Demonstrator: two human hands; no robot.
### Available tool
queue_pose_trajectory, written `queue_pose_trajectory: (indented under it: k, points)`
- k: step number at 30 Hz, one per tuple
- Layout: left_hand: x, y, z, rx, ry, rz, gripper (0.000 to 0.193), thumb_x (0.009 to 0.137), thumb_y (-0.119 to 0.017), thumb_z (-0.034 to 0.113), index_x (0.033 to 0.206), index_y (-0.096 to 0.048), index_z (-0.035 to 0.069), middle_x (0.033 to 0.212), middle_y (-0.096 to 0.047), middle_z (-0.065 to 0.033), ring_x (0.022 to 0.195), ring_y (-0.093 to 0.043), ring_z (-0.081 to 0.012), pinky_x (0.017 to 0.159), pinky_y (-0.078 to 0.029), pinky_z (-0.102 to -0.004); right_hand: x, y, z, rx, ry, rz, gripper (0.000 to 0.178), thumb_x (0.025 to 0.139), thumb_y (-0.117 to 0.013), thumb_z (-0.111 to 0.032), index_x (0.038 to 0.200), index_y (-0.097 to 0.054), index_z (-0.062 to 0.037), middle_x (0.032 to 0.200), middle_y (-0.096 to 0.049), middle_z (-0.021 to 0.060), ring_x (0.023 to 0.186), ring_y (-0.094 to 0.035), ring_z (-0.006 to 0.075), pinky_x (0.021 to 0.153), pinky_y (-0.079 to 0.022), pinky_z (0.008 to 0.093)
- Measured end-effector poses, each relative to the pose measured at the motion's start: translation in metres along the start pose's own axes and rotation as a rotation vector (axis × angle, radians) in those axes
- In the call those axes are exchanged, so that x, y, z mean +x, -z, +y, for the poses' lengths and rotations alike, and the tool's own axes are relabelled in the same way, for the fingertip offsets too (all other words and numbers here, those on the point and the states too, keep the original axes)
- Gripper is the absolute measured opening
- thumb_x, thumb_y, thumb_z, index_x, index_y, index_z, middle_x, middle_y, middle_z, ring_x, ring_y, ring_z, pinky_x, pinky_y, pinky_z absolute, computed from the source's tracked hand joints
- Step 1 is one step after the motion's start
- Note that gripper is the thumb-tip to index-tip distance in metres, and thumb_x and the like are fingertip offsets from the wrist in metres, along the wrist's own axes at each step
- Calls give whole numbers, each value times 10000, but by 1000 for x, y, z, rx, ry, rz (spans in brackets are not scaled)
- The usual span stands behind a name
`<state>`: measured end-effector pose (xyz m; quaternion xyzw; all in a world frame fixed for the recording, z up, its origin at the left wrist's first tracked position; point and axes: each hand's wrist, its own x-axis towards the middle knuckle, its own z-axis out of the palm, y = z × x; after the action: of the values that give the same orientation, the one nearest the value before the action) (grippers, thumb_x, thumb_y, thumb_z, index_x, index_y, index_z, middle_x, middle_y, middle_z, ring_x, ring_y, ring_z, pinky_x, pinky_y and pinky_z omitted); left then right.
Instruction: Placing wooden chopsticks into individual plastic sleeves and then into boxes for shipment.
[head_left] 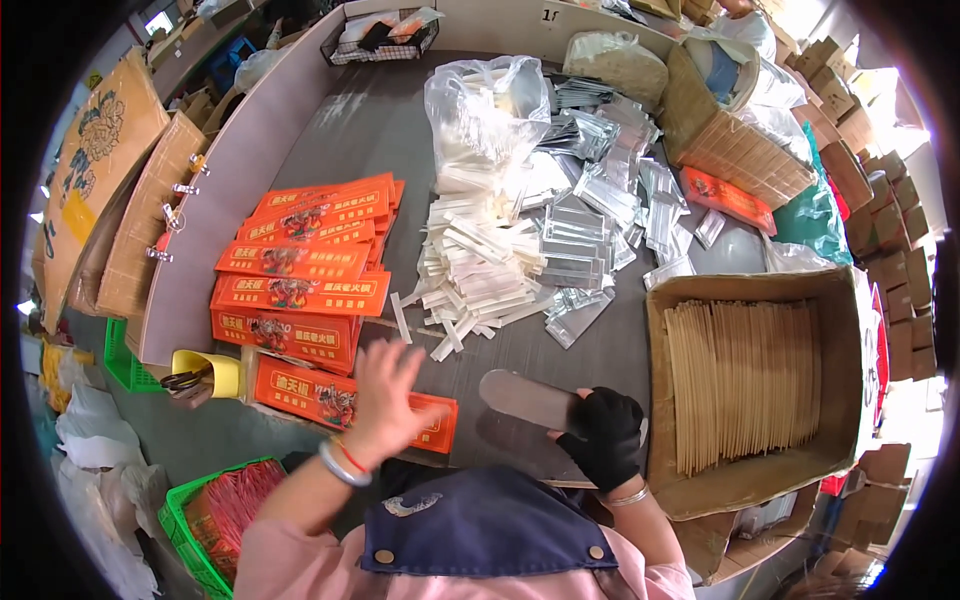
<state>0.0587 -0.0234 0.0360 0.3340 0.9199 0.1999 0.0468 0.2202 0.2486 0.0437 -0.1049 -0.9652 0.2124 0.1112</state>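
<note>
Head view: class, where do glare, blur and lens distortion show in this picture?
In the head view, the clear plastic sleeves glint white; in that same view, the left hand looks slightly blurred; at the head view's right rim, stacked cartons lean and bend beside washed-out light.

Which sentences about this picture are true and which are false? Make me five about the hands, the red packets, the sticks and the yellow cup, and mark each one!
1. The right hand has a black glove on. True.
2. The left hand has a glove on too. False: the left hand has no glove.
3. Lots of brown sticks are in a cardboard box. True.
4. The red packets are to the left of the white strips. True.
5. The yellow cup is beside the box of sticks. False: the yellow cup is over on the left, near the red packets.
</note>
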Motion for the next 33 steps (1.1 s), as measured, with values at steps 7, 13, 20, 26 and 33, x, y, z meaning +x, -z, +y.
queue_pose_trajectory:
  k: [7, 13, 20, 26, 33]
  points:
    - [-24, -47, -4, -229, 180, 2, 942, 628, -861, 468, 1354, -480, 3, 1411, -422, -185, 1368, -304, -402, 1139, -146, -599, -5, 2, -6, -88, 76, -230, 638, 639, -807, -438, 1134, -593, -97, 1071, -596, 83, 1025, -551, 276, 964, -330, 452]
    - [-26, -51, -6, -191, 168, -55, 1015, 664, -854, 433, 1429, -363, -19, 1434, -421, -197, 1379, -303, -410, 1144, -134, -595, 2, -41, -27, 53, 151, -255, 633, 655, -785, -457, 1129, -586, -88, 1062, -598, 97, 1002, -556, 295, 928, -354, 459]
    - [-23, -31, -6, -321, 83, -15, 986, 657, -870, 398, 1400, -371, -15, 1434, -407, -214, 1371, -309, -434, 1133, -177, -588, 14, -43, -26, 54, 167, -225, 619, 629, -801, -405, 1099, -586, -64, 1041, -604, 129, 956, -564, 332, 852, -392, 457]
    - [-32, -39, 14, -237, 70, 120, 626, 609, -902, 358, 1014, -535, 51, 1311, -475, -161, 1340, -349, -415, 1124, -177, -607, -10, -13, 2, -42, 40, -171, 656, 586, -848, -393, 1116, -590, -104, 1055, -596, 80, 996, -558, 279, 928, -339, 459]
    - [-35, -53, 2, -354, 118, 120, 477, 621, -904, 271, 874, -558, 61, 1252, -506, -133, 1337, -367, -397, 1132, -169, -600, -14, 0, -7, -74, 81, -251, 658, 596, -839, -401, 1129, -593, -105, 1048, -594, 70, 1004, -557, 272, 939, -337, 465]
